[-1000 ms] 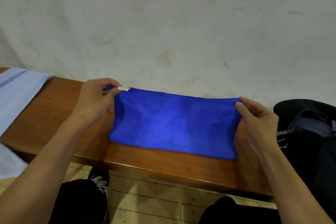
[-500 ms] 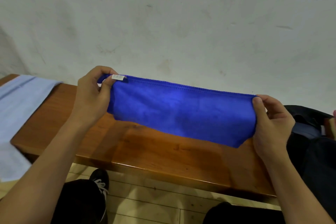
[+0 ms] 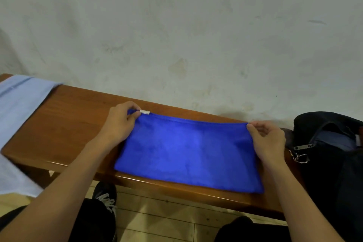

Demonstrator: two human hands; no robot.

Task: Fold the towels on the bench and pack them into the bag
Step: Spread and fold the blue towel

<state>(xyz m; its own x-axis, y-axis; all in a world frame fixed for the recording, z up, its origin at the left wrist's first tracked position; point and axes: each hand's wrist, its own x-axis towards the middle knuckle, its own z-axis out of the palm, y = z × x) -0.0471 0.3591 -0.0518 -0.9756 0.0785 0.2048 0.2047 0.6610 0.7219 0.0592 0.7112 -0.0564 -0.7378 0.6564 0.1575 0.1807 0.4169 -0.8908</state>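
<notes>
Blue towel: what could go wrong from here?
1. The blue towel lies with its near edge at the bench front lip; a pull toward the person could slide it off.
2. The left hand and right hand pinch only the far corners, so the next fold may skew.
3. The bag crowds the right end.

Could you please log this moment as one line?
towel flat on bench | left hand, right hand pinch far corners | bag right
</notes>
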